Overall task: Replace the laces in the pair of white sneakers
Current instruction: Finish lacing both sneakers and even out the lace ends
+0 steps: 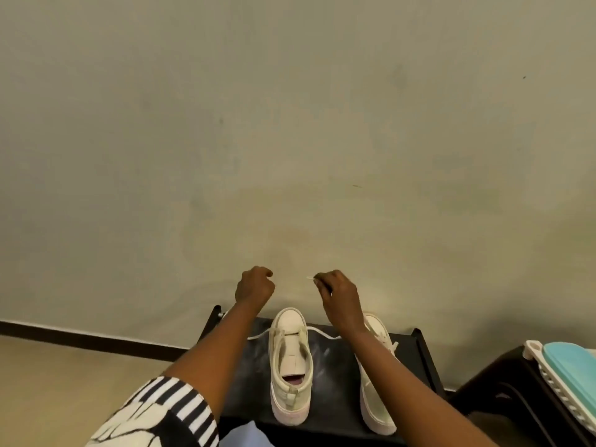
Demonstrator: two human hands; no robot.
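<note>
Two white sneakers stand toe-away on a small black table (332,359). The left sneaker (291,366) has its tongue bare and a white lace (322,333) threaded only through the eyelets nearest the toe, its ends running out to both sides. The right sneaker (375,391) is partly hidden by my right forearm. My left hand (254,287) and my right hand (338,296) are raised above the toes, each with fingers pinched. The lace's tip sticks out of my right fingers; the left end's grip is not clearly visible.
A plain wall fills the view behind the table, with a dark skirting board (80,338) at the floor. A white rack with a teal lid (567,372) sits on a dark stand at the right. Light blue fabric (242,437) lies at the bottom.
</note>
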